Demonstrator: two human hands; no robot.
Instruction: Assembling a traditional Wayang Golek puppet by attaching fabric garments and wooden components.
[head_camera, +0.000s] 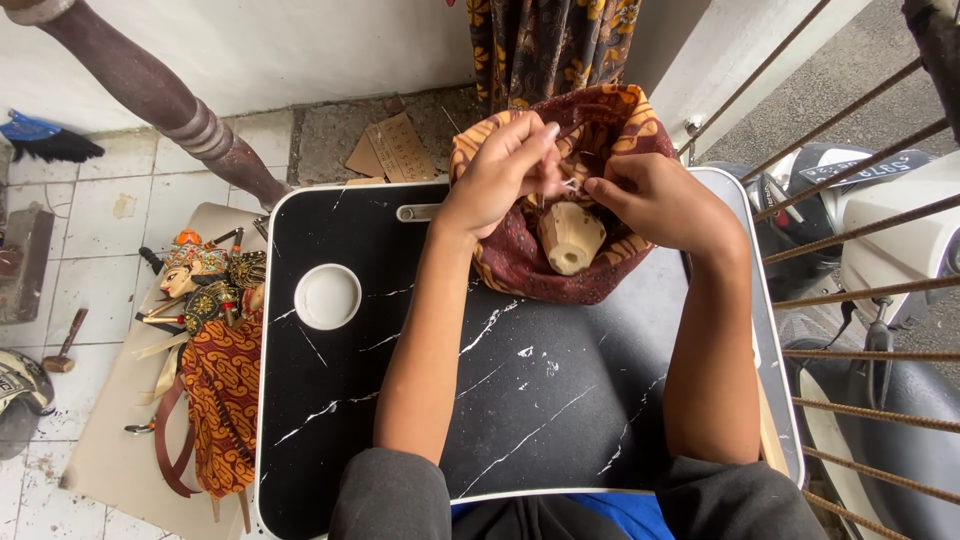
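A: Left hand (505, 165) first?

B: Raised over the far middle of the table, fingertips pressed together on a thin pale strand (572, 183). Too small to tell thread from needle.

A: And the right hand (655, 200)?

B: Just beside, forefinger and thumb closed on the folded edge of the batik cloth (520, 262), tips nearly touching those of the left.

A: Inside the cloth?

B: A pale wooden piece (571, 238), tapered, lying in the brown-and-orange folds, blunt end toward the near side. Cloth bunched around it, open at the top.

A: So, the step?

B: Judging by the pinch: fine fastening work at the cloth's edge, close above the wood. Midway, by the look of the loose folds.

A: Needed for the next move?

B: Probably a steady hold on the fold with the right and a small, careful pull with the left, without letting the wood roll.

A: Farther out?

B: Black marbled lap table (540, 400) with a round white cup hole (328, 296). On the left, a dressed puppet (205, 300) on a board, then a small hammer (64, 346). On the right, metal bars (850, 270) and a parked scooter (890, 230).
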